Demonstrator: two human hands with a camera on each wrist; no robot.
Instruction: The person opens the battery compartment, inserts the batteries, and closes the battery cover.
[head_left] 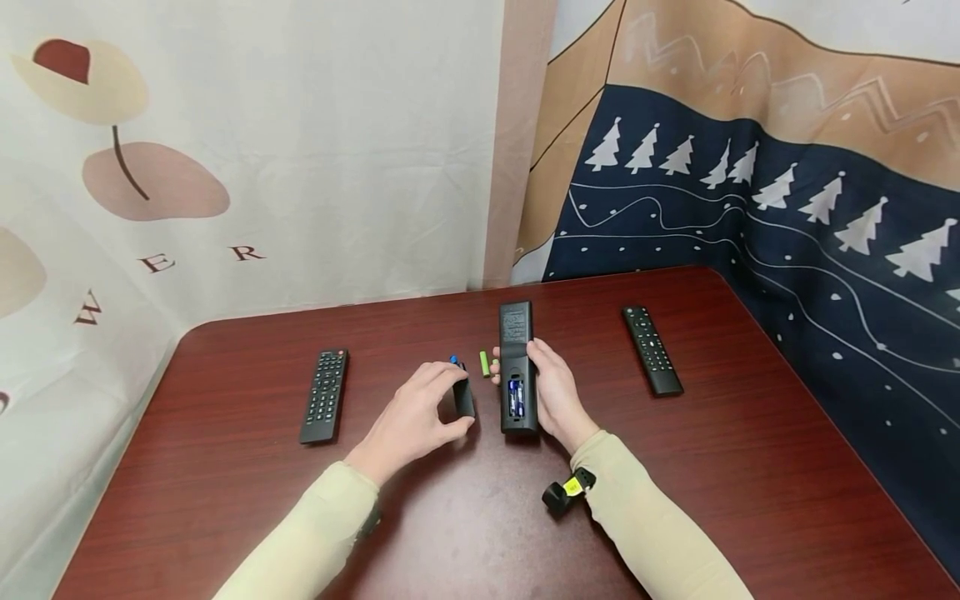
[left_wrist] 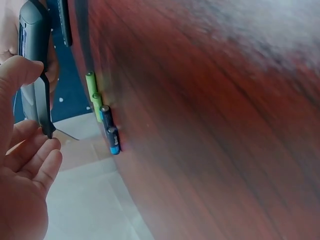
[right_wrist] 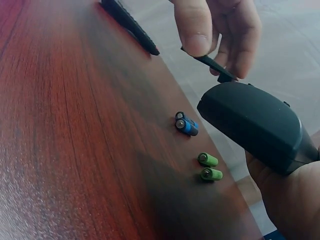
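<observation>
Remote [head_left: 517,363], long axis fore-and-aft, batteries [head_left: 516,398] (uncovered) at near end

A plain, pale-yellow left sleeve [head_left: 300,533] is ending behind the left hand [head_left: 411,415]; a matching right sleeve [head_left: 652,508] is ending behind the right hand [head_left: 557,387]. There, a black wrist-worn unit [head_left: 557,499] is bearing a yellow label [head_left: 573,487].

Indoor space: table [head_left: 480,517], printed curtains [head_left: 360,167]

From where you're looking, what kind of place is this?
Probably an indoor work corner: there's a reddish-brown table, a pale printed cloth behind it, and another cloth with white trees.
</observation>
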